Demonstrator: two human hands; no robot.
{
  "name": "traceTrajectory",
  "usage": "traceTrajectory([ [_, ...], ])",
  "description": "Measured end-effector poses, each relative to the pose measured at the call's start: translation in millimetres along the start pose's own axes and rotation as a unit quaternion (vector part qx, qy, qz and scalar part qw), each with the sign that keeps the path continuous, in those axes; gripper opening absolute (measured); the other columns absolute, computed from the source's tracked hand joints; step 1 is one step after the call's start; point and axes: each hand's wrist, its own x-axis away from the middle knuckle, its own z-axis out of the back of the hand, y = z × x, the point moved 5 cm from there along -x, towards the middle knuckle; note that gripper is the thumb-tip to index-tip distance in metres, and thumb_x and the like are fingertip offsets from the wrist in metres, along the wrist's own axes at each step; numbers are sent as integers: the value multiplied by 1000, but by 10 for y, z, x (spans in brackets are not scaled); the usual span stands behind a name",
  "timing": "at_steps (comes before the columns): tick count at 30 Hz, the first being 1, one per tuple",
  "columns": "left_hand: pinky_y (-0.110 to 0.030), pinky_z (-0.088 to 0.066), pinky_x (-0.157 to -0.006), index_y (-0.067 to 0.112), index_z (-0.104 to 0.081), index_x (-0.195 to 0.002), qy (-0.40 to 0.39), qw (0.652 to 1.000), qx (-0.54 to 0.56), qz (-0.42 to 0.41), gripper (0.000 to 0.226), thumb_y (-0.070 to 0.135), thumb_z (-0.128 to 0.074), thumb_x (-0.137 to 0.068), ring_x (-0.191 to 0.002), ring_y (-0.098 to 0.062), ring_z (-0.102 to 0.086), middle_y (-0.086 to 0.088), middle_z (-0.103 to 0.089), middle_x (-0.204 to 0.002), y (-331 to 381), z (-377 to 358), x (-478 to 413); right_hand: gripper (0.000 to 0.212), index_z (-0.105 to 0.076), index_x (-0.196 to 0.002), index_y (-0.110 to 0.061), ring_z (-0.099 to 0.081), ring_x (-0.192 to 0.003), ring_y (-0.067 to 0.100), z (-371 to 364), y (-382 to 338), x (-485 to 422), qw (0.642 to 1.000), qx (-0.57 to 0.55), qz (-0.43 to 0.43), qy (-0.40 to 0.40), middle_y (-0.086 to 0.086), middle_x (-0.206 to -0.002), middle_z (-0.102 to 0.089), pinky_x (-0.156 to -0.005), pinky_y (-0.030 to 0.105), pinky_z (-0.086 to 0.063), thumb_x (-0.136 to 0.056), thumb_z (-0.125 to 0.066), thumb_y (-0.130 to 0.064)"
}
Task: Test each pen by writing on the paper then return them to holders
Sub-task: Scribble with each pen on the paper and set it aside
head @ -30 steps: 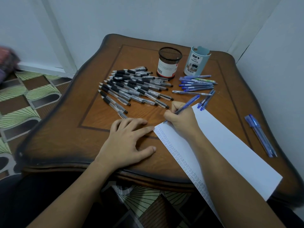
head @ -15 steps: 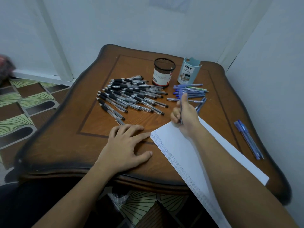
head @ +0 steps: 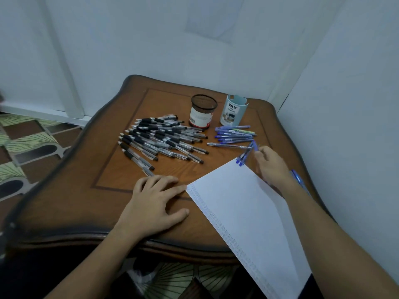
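At two o'clock on the surface point(head: 116, 190), the right hand point(head: 271, 166) has left the paper point(head: 248, 212) for the blue pens point(head: 246, 154), grip unclear; the left hand point(head: 155, 203) lies flat. That test seems done.

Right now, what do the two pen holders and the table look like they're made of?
Dark holder: likely black metal mesh, see-through near the rim, wrapped in a white label. Pale blue holder: probably smooth matte plastic, with a printed label. Table: glossy varnished wood, grain and reflections showing.

I see a brown wooden table point(head: 86, 190) set in a corner of pale walls point(head: 151, 39), with patterned floor point(head: 32, 143) on the left.
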Motion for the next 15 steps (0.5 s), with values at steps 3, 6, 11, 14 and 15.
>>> traceTrajectory([
  [3, -38, -19, -102, 41, -62, -124, 4, 1000, -1, -2, 59, 75, -42, -81, -122, -10, -42, 14, -56, -131, -3, -3, -6, 30, -62, -109, -2, -61, -99, 40, 189, 307, -63, 980, 187, -42, 48, 22, -107, -67, -74, 35, -40, -104, -46, -27],
  [6, -39, -21, -102, 42, -61, -124, 13, 1000, -2, 0, 57, 74, -43, -81, -121, -10, -42, 15, -56, -130, -5, -9, -7, 32, -62, -109, 2, -60, -92, 34, 206, 461, -132, 964, 245, -98, 39, 23, -109, -66, -73, 33, -41, -105, -47, -26],
  [11, -38, -22, -101, 44, -62, -122, 20, 1000, -9, 0, 54, 73, -44, -81, -119, -11, -46, 15, -57, -127, -14, -25, -8, 35, -61, -113, -1, -61, -101, 31, 186, 390, -189, 943, 313, -98, 50, 18, -113, -61, -79, 35, -48, -103, -49, -33],
  [14, -40, -25, -101, 44, -61, -123, 23, 1000, -8, 1, 55, 74, -43, -80, -120, -11, -45, 16, -56, -128, -17, -26, -17, 30, -65, -111, -4, -59, -101, 28, 118, 220, -255, 964, 250, -34, 89, 15, -113, -61, -84, 35, -48, -102, -52, -29],
  [15, -42, -27, -102, 44, -61, -123, 23, 1000, -6, 1, 55, 74, -43, -80, -121, -11, -44, 16, -56, -128, -17, -27, -18, 28, -67, -111, -4, -59, -96, 24, 63, 182, -295, 978, 189, -31, 80, 12, -109, -63, -82, 32, -46, -102, -53, -27],
])
